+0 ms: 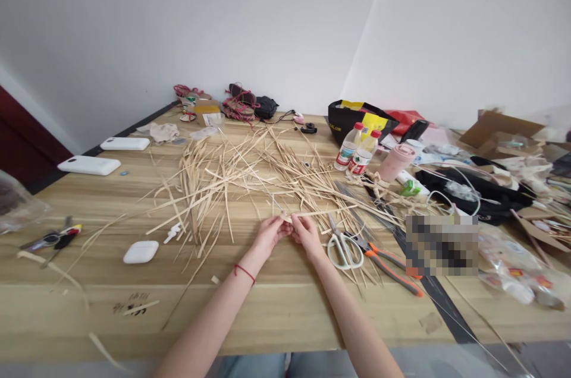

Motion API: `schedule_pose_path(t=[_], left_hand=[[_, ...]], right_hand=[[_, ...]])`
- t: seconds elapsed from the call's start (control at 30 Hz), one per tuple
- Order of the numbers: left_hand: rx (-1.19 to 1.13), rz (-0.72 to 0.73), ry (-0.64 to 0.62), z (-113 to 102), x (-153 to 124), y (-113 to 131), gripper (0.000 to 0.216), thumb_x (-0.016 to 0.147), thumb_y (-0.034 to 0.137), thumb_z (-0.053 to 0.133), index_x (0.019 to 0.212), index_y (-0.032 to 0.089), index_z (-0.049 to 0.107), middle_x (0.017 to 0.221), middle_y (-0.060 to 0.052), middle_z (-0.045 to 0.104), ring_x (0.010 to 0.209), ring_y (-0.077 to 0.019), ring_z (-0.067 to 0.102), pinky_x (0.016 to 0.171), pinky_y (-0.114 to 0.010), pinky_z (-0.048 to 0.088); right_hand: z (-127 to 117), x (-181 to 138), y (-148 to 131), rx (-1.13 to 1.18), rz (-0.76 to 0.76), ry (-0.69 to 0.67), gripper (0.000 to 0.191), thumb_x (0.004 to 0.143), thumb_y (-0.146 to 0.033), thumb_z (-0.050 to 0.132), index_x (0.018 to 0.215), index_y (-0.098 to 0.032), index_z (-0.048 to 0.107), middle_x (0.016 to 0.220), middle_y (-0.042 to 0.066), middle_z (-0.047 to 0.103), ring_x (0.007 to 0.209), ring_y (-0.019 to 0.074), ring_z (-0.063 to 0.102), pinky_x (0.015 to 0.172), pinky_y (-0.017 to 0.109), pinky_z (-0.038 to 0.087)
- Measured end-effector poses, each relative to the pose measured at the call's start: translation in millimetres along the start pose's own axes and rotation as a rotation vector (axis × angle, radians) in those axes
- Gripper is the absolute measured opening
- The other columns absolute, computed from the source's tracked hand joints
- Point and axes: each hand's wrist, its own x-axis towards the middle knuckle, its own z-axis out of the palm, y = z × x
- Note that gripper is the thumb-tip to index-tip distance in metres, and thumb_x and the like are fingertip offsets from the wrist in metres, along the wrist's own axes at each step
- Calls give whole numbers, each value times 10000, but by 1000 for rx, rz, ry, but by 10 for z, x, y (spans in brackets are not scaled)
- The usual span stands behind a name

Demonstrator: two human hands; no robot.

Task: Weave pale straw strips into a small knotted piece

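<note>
- Head view shows me my left hand [270, 235] and right hand [307, 236] drawn together, fingertips pinched narrow on one pale strip [328, 212].
- Only a small piece at the fingertips looks in work; its exact form is too small to tell.
- The strip is flat and thin, running rightward above the scissors [345, 250].
- Beyond, loose strips [198, 188] lie tangled across the table [276, 321], seemingly unworked.

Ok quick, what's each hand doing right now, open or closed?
Left hand: closed, pinching a small pale piece.
Right hand: closed, pinching a pale strip that sticks out rightward.
</note>
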Motion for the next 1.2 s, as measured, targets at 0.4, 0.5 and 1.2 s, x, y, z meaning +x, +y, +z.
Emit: schedule_pose_path(t=[0.4,0.5,1.2], left_hand=[[80,-7,-21,-46,35,70,260,683,343,708,804,114,682,696,-66,673,618,-138,617,652,-268,513],[138,11,-19,-39,31,90,280,677,354,711,820,114,686,682,-62,671,599,-134,607,621,-259,508],[323,199,43,68,35,-2,284,714,434,625,746,171,525,602,15,578,505,-130,570,501,-262,500]], right_hand=[[18,-17,-28,12,-9,-7,379,686,-509,662,851,-190,539,528,-71,471,369,45,337,334,172,196],[11,-8,-17,13,-35,3,382,679,-498,673,862,-191,539,510,-81,457,358,44,324,335,173,202],[-53,35,134,1,-25,105,339,739,-543,567,791,-238,429,562,-76,410,412,77,333,367,197,245]])
